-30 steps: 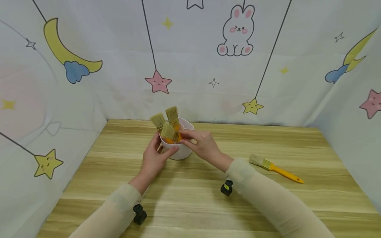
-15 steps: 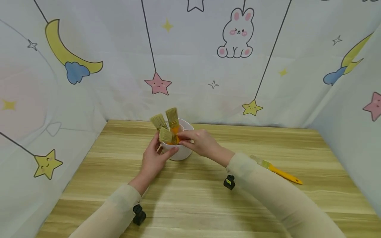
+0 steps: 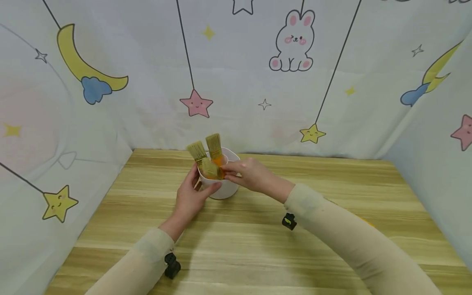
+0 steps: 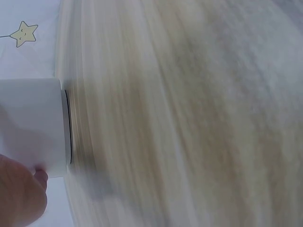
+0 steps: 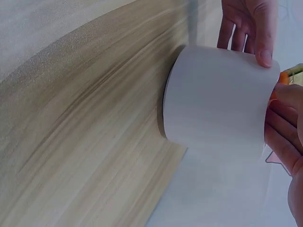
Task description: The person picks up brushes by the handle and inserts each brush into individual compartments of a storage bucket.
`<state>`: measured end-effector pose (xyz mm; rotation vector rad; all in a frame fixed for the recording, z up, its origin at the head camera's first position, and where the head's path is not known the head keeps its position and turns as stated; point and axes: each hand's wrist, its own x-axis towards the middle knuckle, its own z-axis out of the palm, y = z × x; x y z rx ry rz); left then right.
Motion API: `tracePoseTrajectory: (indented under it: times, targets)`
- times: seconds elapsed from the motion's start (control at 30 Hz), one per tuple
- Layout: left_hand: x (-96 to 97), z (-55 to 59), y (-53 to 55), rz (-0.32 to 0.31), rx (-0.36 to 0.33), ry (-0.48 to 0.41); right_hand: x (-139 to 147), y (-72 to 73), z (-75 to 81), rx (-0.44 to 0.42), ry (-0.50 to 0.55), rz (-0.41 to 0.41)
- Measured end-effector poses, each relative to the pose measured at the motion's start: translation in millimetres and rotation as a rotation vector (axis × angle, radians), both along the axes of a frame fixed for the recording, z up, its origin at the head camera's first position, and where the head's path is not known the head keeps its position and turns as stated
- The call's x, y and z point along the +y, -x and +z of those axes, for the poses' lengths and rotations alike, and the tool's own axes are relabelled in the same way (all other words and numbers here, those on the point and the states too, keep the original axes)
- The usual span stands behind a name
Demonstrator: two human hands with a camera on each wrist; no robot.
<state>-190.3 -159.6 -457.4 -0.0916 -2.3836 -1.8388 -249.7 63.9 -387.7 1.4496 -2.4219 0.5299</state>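
Observation:
A white container (image 3: 226, 189) stands on the table, its opening facing up. My left hand (image 3: 189, 198) holds its left side, thumb in front and fingers round the far side. In the right wrist view that hand (image 5: 248, 26) lies against the container's wall (image 5: 218, 97). At the rim, my right hand (image 3: 252, 177) pinches the orange handle of a paintbrush, whose bristles (image 3: 210, 168) point left, low in the opening. Two more paintbrushes stand in the container bristles up, one leaning left (image 3: 196, 150) and one behind it (image 3: 214, 143). The lower handles are hidden inside.
Behind my right sleeve (image 3: 343, 229) lies another paintbrush, only a sliver of its yellow-orange handle (image 3: 370, 223) showing. A white cloth (image 3: 254, 127) printed with stars, moons and a rabbit hangs along the wood-grain table's (image 3: 236, 250) back and sides.
The pinched paintbrush's bristles have tipped down and left, then sunk lower into the opening. My right forearm has shifted right, covering most of the brush on the table. The left hand stays put.

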Motion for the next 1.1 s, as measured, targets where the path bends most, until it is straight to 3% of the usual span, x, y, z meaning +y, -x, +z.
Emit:
tracePoseTrajectory:
  times: [0.5,0.67,0.9,1.1]
  targets:
    - [-12.7,-1.1,12.6,-0.082,-0.049,-0.009,30,-1.1,4.1,0.060,0.104,-0.010]
    - [-24.6,2.4,19.2,-0.161,-0.088,-0.024,48,-2.9,4.9,-0.020,0.085,-0.069]
    - [-38.4,5.4,28.3,-0.271,-0.088,-0.015,75,-5.5,3.3,-0.089,0.079,-0.131]
    - [-43.6,8.3,32.6,-0.324,-0.089,0.003,98,-8.3,2.7,-0.158,0.084,-0.173]
